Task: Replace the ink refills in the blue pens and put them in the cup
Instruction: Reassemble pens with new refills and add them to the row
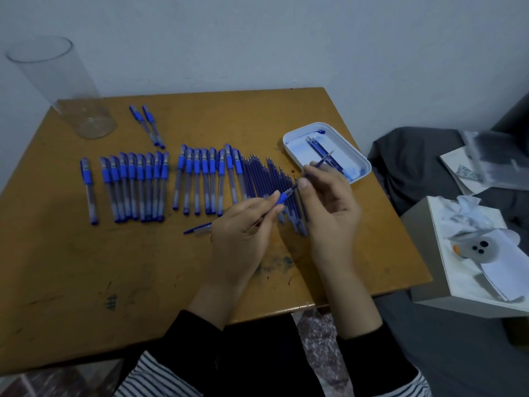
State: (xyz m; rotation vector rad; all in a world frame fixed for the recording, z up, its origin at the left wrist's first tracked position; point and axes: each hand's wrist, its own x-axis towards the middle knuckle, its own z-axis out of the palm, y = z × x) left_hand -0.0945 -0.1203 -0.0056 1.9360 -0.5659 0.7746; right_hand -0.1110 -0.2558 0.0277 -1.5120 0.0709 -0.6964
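Observation:
My left hand (243, 224) grips an uncapped blue pen (282, 197) by its barrel, with the blue grip end pointing up and right. My right hand (329, 202) pinches a thin ink refill (325, 160) whose tip hangs over the white tray (362, 164). Several used refills (322, 147) lie in that tray. A row of fresh refills (266, 179) lies on the table under my hands. Several capped blue pens (137, 184) lie in rows to the left, two more pens (147, 124) farther back. A pen cap (197, 229) lies beside my left hand. The clear cup (65, 90) stands at the far left corner.
The wooden table (143, 282) bears ink marks near its front. A tissue box (469, 253) with crumpled tissue stands to the right off the table. Dark cloth and papers (472, 167) lie beyond it. A wall stands just behind the table.

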